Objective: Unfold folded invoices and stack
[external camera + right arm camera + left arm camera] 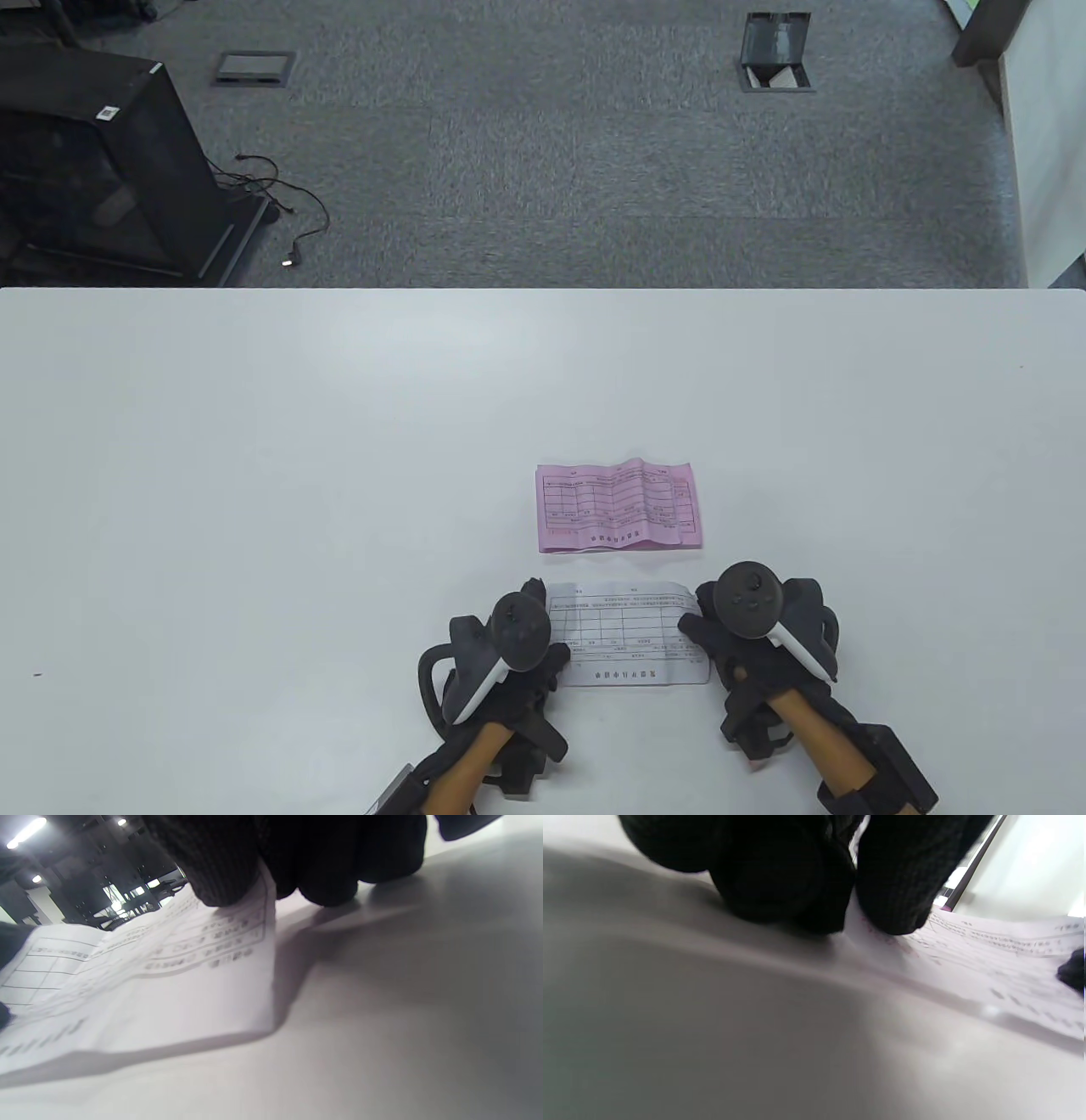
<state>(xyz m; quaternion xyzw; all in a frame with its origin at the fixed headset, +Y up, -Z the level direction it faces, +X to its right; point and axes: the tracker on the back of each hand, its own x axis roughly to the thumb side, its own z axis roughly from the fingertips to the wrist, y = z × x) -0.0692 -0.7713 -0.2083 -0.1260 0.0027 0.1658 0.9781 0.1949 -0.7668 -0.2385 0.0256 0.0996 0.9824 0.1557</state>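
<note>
White table (254,509) fills the lower part of the table view, and grey carpet (543,170) lies past its far edge.

Nearest the person, two gloved hands come in from the bottom edge. The left hand (509,654) sits on the left end of a white invoice (628,632). A big tracker (519,630) on its back hides most of the fingers from above. In the left wrist view, the fingertips (895,899) press down on the paper's edge, but the picture is dark and blurry, so I cannot tell if they pinch it or only press.

The right hand (747,628) is at the right end of the same sheet. Its tracker (751,601) hides the fingers too. In the right wrist view, one finger (220,870) lies on top of the paper's edge and other fingers sit behind it, and that end of the sheet is lifted a bit off the table. It looks like a pinch on the edge.

The white invoice lies open between the hands, print facing up. The words are too small to read.

A bit farther out lies a pink invoice (619,508), apart from the white one. It is bumpy with fold lines.

Far away on the carpet stand a black cabinet (93,161) with a loose cable (297,212), and two floor boxes (254,68) (774,51).
</note>
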